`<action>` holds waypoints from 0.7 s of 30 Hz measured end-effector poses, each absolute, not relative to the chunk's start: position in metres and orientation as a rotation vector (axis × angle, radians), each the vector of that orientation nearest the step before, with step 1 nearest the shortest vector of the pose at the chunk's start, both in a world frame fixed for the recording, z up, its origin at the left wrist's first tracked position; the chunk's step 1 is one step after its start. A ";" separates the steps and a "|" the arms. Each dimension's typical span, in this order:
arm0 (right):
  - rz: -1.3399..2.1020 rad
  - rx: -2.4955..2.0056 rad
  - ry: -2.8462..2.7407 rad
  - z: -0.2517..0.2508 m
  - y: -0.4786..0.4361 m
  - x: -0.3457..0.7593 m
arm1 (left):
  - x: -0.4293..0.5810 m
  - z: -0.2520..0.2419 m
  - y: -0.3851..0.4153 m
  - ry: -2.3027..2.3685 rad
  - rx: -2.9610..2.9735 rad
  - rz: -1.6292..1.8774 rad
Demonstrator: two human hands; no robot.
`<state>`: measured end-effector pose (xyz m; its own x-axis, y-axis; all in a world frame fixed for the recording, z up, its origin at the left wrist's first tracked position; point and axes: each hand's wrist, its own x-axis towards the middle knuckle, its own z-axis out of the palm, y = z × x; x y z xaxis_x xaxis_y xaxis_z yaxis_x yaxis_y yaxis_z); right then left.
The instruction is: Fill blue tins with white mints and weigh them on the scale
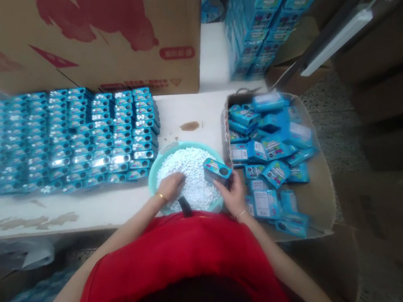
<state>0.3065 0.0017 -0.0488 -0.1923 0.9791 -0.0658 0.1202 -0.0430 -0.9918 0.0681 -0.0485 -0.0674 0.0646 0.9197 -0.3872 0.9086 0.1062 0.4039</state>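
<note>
A light green bowl full of small white pellets stands at the table's front edge, close to my body. Into the pellets dips my left hand, its fingers curled and their tips hidden among them. Over the bowl's right side, my right hand grips a small blue printed box, tilted, with a dark round opening or spot on its upper face. Thumb and fingers close round the box's right end.
Rows of upright blue boxes fill the table's left. On the right, a cardboard tray holds loose blue packets. Behind stand a large carton and a tall stack of blue boxes. A lamp tube hangs at upper right.
</note>
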 end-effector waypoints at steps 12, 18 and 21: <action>1.195 -1.245 -1.679 -0.045 0.001 0.303 | 0.018 0.036 -0.063 1.586 1.762 0.491; 1.077 -1.085 -1.890 -0.042 0.003 0.299 | 0.036 0.095 -0.035 1.493 2.070 0.184; 1.029 -1.053 -1.941 -0.041 0.003 0.297 | 0.061 0.120 -0.023 1.549 2.217 -0.195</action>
<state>0.2971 0.0025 -0.0406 -0.4325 0.8802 0.1954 0.3327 0.3573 -0.8727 0.0614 -0.0230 0.1197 0.3670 0.8617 -0.3504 0.9217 -0.2860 0.2620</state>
